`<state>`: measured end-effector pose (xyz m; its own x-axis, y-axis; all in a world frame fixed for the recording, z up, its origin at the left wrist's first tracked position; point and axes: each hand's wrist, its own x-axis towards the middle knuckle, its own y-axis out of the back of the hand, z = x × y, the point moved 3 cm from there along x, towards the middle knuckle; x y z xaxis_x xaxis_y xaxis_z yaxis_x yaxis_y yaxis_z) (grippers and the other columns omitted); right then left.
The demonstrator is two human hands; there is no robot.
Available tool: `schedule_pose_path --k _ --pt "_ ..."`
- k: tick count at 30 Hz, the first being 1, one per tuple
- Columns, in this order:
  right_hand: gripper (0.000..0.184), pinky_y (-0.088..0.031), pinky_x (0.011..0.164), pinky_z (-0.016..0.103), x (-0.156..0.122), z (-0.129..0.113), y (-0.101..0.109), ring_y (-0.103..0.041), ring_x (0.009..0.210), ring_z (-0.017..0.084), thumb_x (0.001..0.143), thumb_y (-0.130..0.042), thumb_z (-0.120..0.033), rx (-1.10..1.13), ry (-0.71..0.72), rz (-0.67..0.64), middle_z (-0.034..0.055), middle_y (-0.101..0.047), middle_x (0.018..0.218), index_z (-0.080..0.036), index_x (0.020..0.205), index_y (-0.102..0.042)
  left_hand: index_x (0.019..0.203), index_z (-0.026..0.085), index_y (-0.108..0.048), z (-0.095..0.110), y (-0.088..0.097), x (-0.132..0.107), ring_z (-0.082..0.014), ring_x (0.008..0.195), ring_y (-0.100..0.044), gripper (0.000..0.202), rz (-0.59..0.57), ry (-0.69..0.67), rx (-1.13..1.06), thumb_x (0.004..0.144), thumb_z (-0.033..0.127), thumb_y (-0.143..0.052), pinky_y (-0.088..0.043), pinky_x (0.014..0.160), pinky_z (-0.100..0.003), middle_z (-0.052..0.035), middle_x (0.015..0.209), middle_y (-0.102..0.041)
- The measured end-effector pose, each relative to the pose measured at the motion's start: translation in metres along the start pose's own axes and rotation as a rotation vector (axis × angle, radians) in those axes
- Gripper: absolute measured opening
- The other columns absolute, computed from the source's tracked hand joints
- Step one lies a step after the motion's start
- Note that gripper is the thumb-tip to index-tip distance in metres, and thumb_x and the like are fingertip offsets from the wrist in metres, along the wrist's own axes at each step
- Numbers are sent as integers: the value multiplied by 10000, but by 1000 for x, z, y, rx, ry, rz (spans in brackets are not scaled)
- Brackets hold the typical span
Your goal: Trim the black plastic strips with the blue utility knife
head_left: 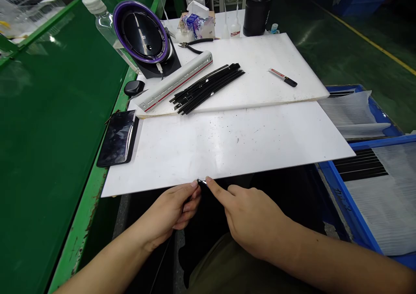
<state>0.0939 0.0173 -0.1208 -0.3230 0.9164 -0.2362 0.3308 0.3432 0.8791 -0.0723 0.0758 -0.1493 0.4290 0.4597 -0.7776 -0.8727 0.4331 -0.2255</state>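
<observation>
At the table's near edge, my left hand [182, 207] pinches a thin, glossy black strip [202, 182] between thumb and curled fingers. Only a short piece of it shows. My right hand [248, 214] meets it from the other side, its index finger laid along the strip's end. The right thumb and the undersides of its other fingers are hidden. Beyond the hands, a bundle of black strips [208, 88] lies on a white foam board [260, 86], beside a long white bar with a red line [178, 81].
Left on the white table [227, 142] is a black tablet-like device [117, 138]. Behind stand a purple-rimmed fan [141, 32], a clear bottle [107, 25], pliers [196, 44] and a black flask [258, 10]. A capped knife-like pen [282, 77] lies right. Blue crates [354, 211] flank the table.
</observation>
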Motion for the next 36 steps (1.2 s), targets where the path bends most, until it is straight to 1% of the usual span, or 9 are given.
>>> schedule_pose_path --k 6,10,14,18,20,24,31,34,36 --pt "725 -214 407 276 0 -1 -6 -473 470 160 831 -483 -106 -82 -5 9 10 -578 785 -247 1506 -258 729 183 -452 1 0 1 -43 440 -166 348 15 5 -2 880 491 -503 -94 375 -158 71 557 -303" --pt "584 -354 480 278 -3 7 -12 -528 540 182 939 -430 -179 0 -10 85 17 -578 794 -279 1495 -282 722 183 -456 1 -2 -7 -38 418 -162 315 -105 60 -128 888 448 -494 -87 350 -142 67 542 -312" --pt "618 -467 688 324 -4 32 11 -565 732 194 945 -303 -97 250 95 349 51 -567 921 -245 1525 -149 725 172 -506 4 -8 -20 -35 398 -183 296 -313 93 -292 901 405 -458 -110 331 -125 50 530 -343" --pt "701 -474 667 352 6 67 39 -542 815 236 892 -272 -48 112 41 599 94 -527 987 -188 1537 -36 747 154 -587 7 -6 -24 -35 382 -192 314 -358 62 -328 900 385 -441 -116 319 -124 37 510 -367" --pt "700 -474 645 362 15 81 42 -526 842 261 874 -289 -45 -20 -5 624 105 -524 979 -158 1535 -92 768 137 -631 8 -3 -22 -37 374 -200 325 -336 31 -319 892 373 -445 -121 316 -131 36 499 -363" --pt "590 -472 757 403 29 94 31 -476 901 278 881 -345 -43 -176 27 588 115 -531 998 -143 1462 -372 869 86 -682 10 -2 -18 -36 359 -209 352 -326 -31 -308 863 361 -462 -115 307 -145 36 498 -363" --pt "378 -456 837 433 35 93 34 -490 946 277 934 -466 -157 -126 110 652 135 -528 1069 -116 1293 -577 974 156 -602 12 -4 -17 -45 348 -177 275 -269 -124 -270 928 350 -412 -95 313 -154 41 476 -419" --pt "298 -443 883 436 24 78 48 -514 968 265 950 -479 -193 49 145 810 122 -554 1043 -129 1201 -627 882 185 -534 15 -8 -24 -43 369 -176 224 -220 -171 -197 937 371 -424 -92 332 -149 33 511 -459" --pt "236 -470 848 393 15 62 50 -557 918 237 951 -496 -207 363 135 799 89 -593 986 -161 1115 -660 859 185 -512 21 -10 -31 -42 382 -198 217 -191 -220 -156 932 378 -446 -104 342 -149 30 536 -466"
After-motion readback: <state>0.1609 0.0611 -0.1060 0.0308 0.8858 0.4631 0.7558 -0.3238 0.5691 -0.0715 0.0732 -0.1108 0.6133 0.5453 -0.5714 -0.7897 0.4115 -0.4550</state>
